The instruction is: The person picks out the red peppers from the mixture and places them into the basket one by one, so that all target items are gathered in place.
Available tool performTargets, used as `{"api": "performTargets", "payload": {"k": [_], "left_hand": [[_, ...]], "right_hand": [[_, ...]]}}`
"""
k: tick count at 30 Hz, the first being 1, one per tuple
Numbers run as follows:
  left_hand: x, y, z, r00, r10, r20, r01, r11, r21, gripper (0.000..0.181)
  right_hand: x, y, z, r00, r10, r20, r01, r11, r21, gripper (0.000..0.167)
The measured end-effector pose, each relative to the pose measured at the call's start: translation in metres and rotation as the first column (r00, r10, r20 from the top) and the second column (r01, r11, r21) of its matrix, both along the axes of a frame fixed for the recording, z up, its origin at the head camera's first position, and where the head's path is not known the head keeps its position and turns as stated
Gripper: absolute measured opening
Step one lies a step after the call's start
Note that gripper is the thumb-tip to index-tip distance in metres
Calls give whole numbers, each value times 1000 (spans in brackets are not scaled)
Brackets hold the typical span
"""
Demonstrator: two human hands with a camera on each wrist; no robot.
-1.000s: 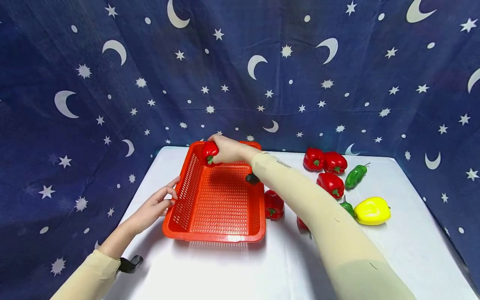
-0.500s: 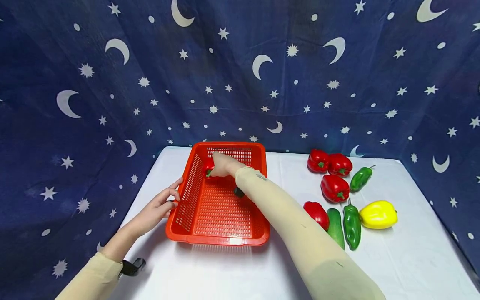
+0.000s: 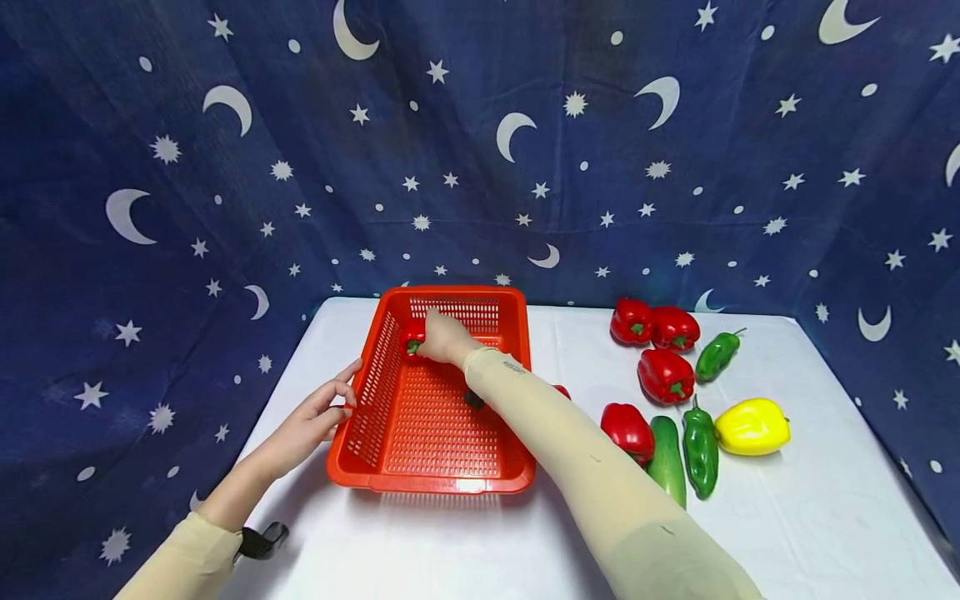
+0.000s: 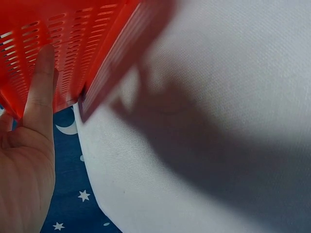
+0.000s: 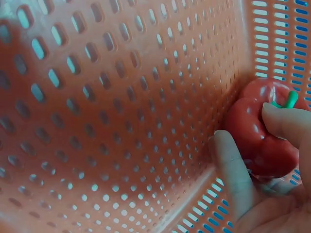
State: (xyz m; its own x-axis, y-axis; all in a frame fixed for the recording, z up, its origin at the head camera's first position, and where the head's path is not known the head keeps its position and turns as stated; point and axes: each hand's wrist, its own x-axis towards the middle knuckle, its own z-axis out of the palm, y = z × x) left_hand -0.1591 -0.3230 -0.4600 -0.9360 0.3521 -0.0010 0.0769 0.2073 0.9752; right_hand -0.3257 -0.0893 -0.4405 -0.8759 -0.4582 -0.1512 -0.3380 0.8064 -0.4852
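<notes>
An orange-red plastic basket (image 3: 435,482) with slotted walls stands on the white-covered table. My left hand (image 3: 315,412) grips its left rim; the left wrist view shows one finger (image 4: 43,80) lying along the outer wall. Deep in the basket's far left corner, my right hand (image 3: 444,337) holds a red bell pepper (image 3: 412,334). Up close, the right wrist view shows thumb and fingers around the pepper (image 5: 262,133), its green stem beside the thumb. The pepper sits low, near the perforated floor and wall; whether it touches the floor is hard to tell.
Several red bell peppers (image 3: 666,375) lie to the right, along with a yellow bell pepper (image 3: 752,427), two green peppers (image 3: 701,450) and a cucumber (image 3: 666,457). Another red pepper (image 3: 561,391) is mostly hidden behind the right forearm. A starry blue cloth (image 3: 450,125) hangs around the table.
My right hand has lowered the red bell pepper from rim height into the far left corner. The shifted forearm uncovers the cucumber and more vegetables. My left hand stays at the rim.
</notes>
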Motion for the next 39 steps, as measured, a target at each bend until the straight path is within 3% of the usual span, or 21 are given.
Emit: {"api": "performTargets", "payload": {"k": [7,13,19,25,32,35,39], "left_hand": [[0,1,-1,1000,3,0,-3,1000,-10,12],[-1,3,3,1000,3,-4,-3,1000,-23,12],[-1,1,2,1000,7,-13,-7,1000,-27,12],[0,-1,1,1000,7,-22,-8,999,-31,10],[1,-2,2,999,10,-32,-12,999,-49,9],[1,-1,3,999,8,-33,-10,998,-56,9],[0,1,3,999,-4,-35,2,998,-61,9]], "right_hand": [[1,1,-2,999,-11,31,12,999,-32,72],[-2,12,12,996,23,85,-22,1000,-6,85],[-4,39,47,991,85,106,-82,996,-29,84],[-3,83,85,985,163,52,-159,984,-79,67],[20,146,118,979,202,-23,-203,975,-94,60],[34,174,122,979,200,-27,-202,977,-75,64],[56,214,117,982,190,-13,-191,980,-50,72]]}}
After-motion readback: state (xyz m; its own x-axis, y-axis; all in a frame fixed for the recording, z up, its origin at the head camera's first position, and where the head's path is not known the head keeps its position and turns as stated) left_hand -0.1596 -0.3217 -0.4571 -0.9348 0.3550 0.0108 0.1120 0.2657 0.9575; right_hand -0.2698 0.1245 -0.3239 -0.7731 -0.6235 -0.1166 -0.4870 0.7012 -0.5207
